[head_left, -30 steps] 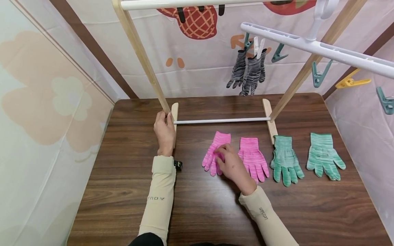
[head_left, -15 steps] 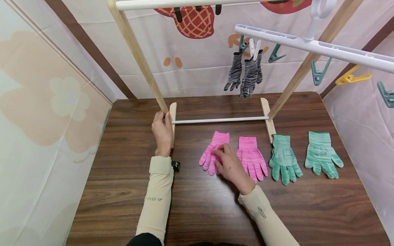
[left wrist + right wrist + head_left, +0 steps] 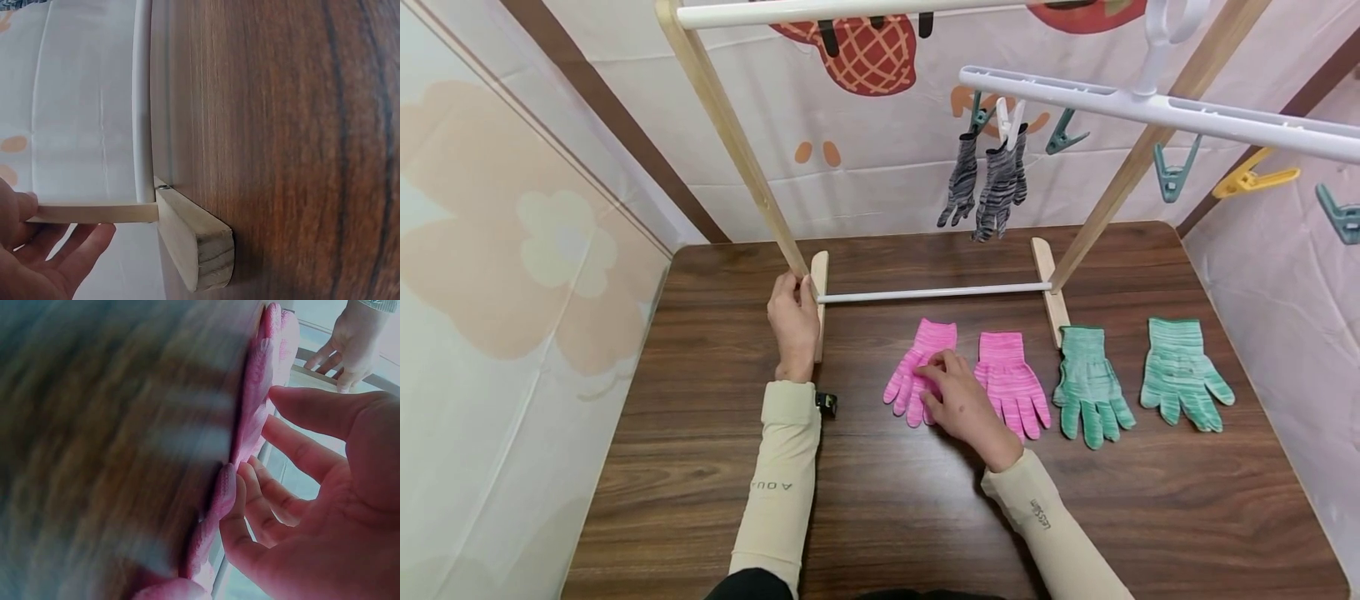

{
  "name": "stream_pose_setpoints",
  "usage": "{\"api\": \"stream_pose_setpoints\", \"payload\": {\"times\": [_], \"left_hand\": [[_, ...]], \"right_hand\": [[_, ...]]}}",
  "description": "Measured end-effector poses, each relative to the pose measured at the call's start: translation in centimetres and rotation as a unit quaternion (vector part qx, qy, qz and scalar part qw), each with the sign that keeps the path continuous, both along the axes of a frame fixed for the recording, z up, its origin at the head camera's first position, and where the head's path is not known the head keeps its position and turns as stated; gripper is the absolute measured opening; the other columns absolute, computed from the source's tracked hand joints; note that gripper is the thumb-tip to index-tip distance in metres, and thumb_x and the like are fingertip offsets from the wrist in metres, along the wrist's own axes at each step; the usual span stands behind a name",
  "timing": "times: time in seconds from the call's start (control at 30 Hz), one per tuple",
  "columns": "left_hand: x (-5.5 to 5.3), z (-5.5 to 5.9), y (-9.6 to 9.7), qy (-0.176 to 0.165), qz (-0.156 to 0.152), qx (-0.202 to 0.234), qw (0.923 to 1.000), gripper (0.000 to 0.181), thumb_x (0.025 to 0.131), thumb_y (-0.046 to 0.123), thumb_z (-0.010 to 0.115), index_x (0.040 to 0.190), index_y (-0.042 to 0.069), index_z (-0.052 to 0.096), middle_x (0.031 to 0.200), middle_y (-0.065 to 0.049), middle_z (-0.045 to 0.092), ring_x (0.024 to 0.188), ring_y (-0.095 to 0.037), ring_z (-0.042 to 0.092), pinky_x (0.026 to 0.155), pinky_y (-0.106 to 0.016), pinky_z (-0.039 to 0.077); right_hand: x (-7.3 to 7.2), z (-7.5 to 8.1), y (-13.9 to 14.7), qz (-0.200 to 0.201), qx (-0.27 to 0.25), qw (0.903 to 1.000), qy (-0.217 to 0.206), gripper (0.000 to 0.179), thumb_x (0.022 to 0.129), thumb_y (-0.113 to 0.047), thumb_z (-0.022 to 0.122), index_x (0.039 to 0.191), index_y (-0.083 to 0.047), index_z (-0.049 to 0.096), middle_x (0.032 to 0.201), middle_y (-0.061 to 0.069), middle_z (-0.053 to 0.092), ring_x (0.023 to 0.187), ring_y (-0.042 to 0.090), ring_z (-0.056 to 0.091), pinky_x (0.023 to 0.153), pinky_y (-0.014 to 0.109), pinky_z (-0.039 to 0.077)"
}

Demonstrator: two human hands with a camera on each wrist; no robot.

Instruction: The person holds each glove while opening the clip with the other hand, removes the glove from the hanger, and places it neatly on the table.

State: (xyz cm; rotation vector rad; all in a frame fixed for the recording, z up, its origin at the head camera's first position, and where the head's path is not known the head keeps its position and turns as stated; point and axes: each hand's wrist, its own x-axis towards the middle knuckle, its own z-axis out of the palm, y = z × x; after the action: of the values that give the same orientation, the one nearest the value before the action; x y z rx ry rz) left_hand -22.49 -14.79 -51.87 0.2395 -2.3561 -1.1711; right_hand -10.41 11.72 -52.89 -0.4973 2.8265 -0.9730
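My left hand [image 3: 794, 325] grips the lower end of the drying rack's left wooden post [image 3: 737, 150], thumb on one side and fingers on the other, as the left wrist view also shows. My right hand [image 3: 962, 400] is over the left pink glove [image 3: 936, 335], which lies on the table. In the right wrist view, its loosely bent fingers [image 3: 300, 447] and thumb have their tips right at the pink knit. A second pink glove [image 3: 1011, 379] lies just to the right, partly behind the hand. Two green gloves [image 3: 1092, 379] lie farther right.
A white hanger [image 3: 1075, 93] with several clips stretches across the upper right. Dark grey gloves [image 3: 1000, 183] hang from its left end. The rack's white lower bar [image 3: 932, 293] joins two wooden feet [image 3: 1049, 283] on the brown table [image 3: 880, 517].
The head view has shifted slightly, so the rack and gloves sit a little more to the left. The hanging grey gloves swing a little. Both hands keep their places.
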Motion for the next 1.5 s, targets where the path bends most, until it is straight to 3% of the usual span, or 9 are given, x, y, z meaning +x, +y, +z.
{"api": "stream_pose_setpoints", "payload": {"times": [0.23,0.47,0.7,0.87,1.07,1.17,1.27,1.4,1.5], "left_hand": [[0.1,0.3,0.0,0.002,-0.007,0.007,0.9999,0.026,0.107,0.018,0.06,0.113,-0.004,0.072,0.117,-0.022,0.069,0.097,-0.037,0.069,0.083,-0.046,0.058],[0.3,0.6,0.0,-0.025,-0.003,0.017,0.9995,0.027,0.107,0.019,0.06,0.116,-0.002,0.072,0.12,-0.02,0.069,0.105,-0.034,0.07,0.088,-0.045,0.061],[2.0,1.3,0.5,-0.036,0.01,0.026,0.999,0.032,0.106,0.019,0.061,0.135,0.007,0.066,0.121,-0.018,0.065,0.106,-0.031,0.066,0.082,-0.044,0.057],[3.2,2.5,1.7,-0.008,0.039,0.051,0.9979,0.041,0.104,0.014,0.062,0.144,0.007,0.056,0.13,-0.016,0.059,0.113,-0.025,0.064,0.079,-0.033,0.056],[3.6,4.5,4.1,0.063,0.075,0.096,0.9906,0.044,0.1,0.008,0.063,0.141,0.003,0.049,0.133,-0.015,0.052,0.112,-0.023,0.065,0.073,-0.02,0.049],[3.7,5.5,6.1,0.097,0.038,0.102,0.9893,0.038,0.098,0.004,0.062,0.135,-0.001,0.053,0.128,-0.017,0.053,0.106,-0.024,0.066,0.07,-0.019,0.047],[3.6,6.5,8.5,0.105,-0.029,0.101,0.9889,0.033,0.098,0.004,0.062,0.131,0.0,0.058,0.123,-0.016,0.057,0.105,-0.024,0.066,0.07,-0.02,0.048],[3.1,7.7,11.6,0.074,-0.117,0.11,0.9842,0.03,0.1,0.007,0.062,0.13,0.002,0.061,0.12,-0.013,0.064,0.106,-0.022,0.065,0.072,-0.022,0.051],[2.5,8.2,13.6,0.041,-0.162,0.125,0.9781,0.032,0.102,0.01,0.063,0.133,0.004,0.059,0.123,-0.011,0.066,0.11,-0.02,0.065,0.077,-0.026,0.054]], "right_hand": [[0.0,0.0,0.1,0.0,-0.003,1.0,-0.004,0.035,0.095,-0.012,0.075,0.13,-0.009,0.071,0.131,0.014,0.057,0.125,0.035,0.053,0.105,0.051,0.05],[0.0,-0.1,0.1,0.001,0.005,0.9998,-0.02,0.036,0.097,-0.012,0.073,0.133,-0.011,0.07,0.133,0.013,0.056,0.127,0.034,0.053,0.106,0.05,0.051],[0.0,-0.2,0.2,0.006,0.004,0.9998,-0.02,0.036,0.097,-0.013,0.072,0.133,-0.011,0.07,0.133,0.013,0.056,0.126,0.034,0.053,0.105,0.05,0.051],[-0.1,-0.2,0.2,0.007,0.001,0.9999,-0.014,0.036,0.097,-0.013,0.073,0.132,-0.011,0.07,0.132,0.013,0.057,0.124,0.035,0.054,0.105,0.051,0.05],[0.0,-0.2,0.2,0.012,0.007,0.9998,-0.016,0.037,0.097,-0.014,0.073,0.133,-0.012,0.07,0.132,0.012,0.057,0.124,0.033,0.055,0.106,0.05,0.05],[0.1,-0.4,0.3,0.014,0.004,0.9998,-0.011,0.037,0.096,-0.015,0.074,0.133,-0.012,0.071,0.132,0.012,0.058,0.123,0.032,0.055,0.105,0.049,0.05],[0.2,-0.6,0.4,0.013,0.001,0.9999,-0.005,0.036,0.096,-0.014,0.075,0.132,-0.012,0.071,0.131,0.012,0.058,0.122,0.032,0.055,0.104,0.049,0.05],[0.2,-0.8,0.5,0.015,0.0,0.9999,0.007,0.035,0.095,-0.014,0.075,0.13,-0.012,0.072,0.129,0.011,0.058,0.12,0.032,0.055,0.102,0.049,0.051],[0.2,-1.0,0.4,0.022,-0.002,0.9996,0.017,0.034,0.095,-0.013,0.075,0.129,-0.011,0.072,0.128,0.011,0.058,0.119,0.033,0.055,0.101,0.049,0.051]]}}
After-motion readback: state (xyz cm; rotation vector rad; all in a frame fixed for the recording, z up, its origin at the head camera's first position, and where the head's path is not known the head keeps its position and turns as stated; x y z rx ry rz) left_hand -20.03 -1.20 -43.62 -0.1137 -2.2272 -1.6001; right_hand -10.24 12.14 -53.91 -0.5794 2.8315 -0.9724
